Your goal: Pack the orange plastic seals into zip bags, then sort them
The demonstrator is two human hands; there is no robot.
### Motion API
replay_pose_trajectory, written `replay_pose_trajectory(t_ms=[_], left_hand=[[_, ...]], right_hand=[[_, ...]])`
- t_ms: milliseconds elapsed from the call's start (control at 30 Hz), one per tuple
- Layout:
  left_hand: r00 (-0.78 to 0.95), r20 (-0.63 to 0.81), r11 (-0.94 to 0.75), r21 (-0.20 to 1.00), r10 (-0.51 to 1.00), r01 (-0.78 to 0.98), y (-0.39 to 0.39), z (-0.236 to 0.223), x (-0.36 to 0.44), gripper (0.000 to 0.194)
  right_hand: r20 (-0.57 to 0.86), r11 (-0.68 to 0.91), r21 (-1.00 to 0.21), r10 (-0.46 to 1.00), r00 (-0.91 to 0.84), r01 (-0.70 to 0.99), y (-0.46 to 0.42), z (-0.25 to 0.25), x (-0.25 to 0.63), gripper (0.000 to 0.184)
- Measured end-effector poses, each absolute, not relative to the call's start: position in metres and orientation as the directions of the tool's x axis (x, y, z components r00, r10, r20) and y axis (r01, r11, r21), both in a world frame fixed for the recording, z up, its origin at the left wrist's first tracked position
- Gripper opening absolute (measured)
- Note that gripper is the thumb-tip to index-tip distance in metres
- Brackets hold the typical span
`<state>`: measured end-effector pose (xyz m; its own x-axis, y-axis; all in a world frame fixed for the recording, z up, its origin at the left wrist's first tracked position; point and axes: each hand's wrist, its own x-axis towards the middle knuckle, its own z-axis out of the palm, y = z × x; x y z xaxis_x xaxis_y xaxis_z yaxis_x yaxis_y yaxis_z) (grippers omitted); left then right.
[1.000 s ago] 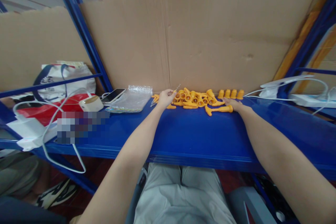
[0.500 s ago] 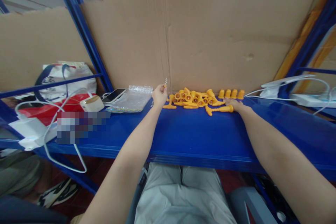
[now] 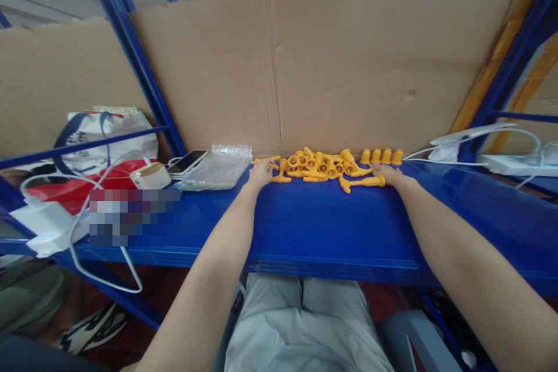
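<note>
The left hand (image 3: 263, 173) is down at the left end of the yellow pile (image 3: 320, 157), whereas half a second ago it was raised a little, pinching a small metal spiral that pointed upward. That spiral no longer shows, so it is either let go or hidden by the hand; which of the two cannot be told. The left fingers are bent toward the back, close to a slim yellow piece (image 3: 273, 158) and just beside a T-shaped yellow piece (image 3: 282, 179), and whether they are clamped on anything is too small to make out. The right hand (image 3: 391, 174) has stayed where it was, its fingers against the wide end of a yellow handle (image 3: 366, 182) that lies flat on the blue tabletop (image 3: 318, 221), its crosspiece toward the left; whether they grip it or merely rest there cannot be told. Four yellow caps (image 3: 375, 156) stand in a row behind that hand, unchanged. For the work in hand, this suggests that the left hand is doing the active part, sorting small parts at that end, while the right keeps the handle within reach. Nothing here shows the handle and spiral joined.
</note>
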<state>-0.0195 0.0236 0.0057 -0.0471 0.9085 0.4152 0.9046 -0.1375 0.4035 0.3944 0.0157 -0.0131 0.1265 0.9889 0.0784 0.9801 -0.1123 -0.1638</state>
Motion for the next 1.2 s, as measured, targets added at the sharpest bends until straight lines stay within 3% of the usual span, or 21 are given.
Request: replay_pose_trajectory(t_ms=[100, 300, 600, 933, 1200], left_hand=[[-0.02, 0.352, -0.109, 0.343, 0.936, 0.933, 0.024, 0.004, -0.02, 0.026], [-0.01, 0.377, -0.099, 0.267, 0.926, 0.959, 0.032, 0.0, -0.022, 0.025], [-0.002, 0.28, -0.063, 0.224, 0.96, 0.972, 0.041, -0.003, -0.025, 0.035], [-0.061, 0.271, 0.005, 0.204, 0.961, 0.979, 0.039, -0.003, -0.016, 0.04], [-0.004, 0.478, -0.108, 0.208, 0.878, 0.972, 0.023, 0.011, -0.008, 0.027]], right_hand=[[0.086, -0.097, -0.171, 0.99, 0.113, 0.981, 0.015, -0.013, 0.395, 0.055], [0.085, -0.077, -0.177, 0.992, 0.094, 0.981, 0.015, -0.014, 0.396, 0.055], [0.092, -0.078, -0.212, 0.991, 0.099, 0.974, 0.019, -0.016, 0.399, 0.057], [0.105, -0.078, -0.183, 0.99, 0.099, 0.98, 0.017, -0.014, 0.397, 0.055], [0.068, -0.094, -0.177, 0.992, 0.107, 0.98, 0.009, -0.008, 0.388, 0.054]])
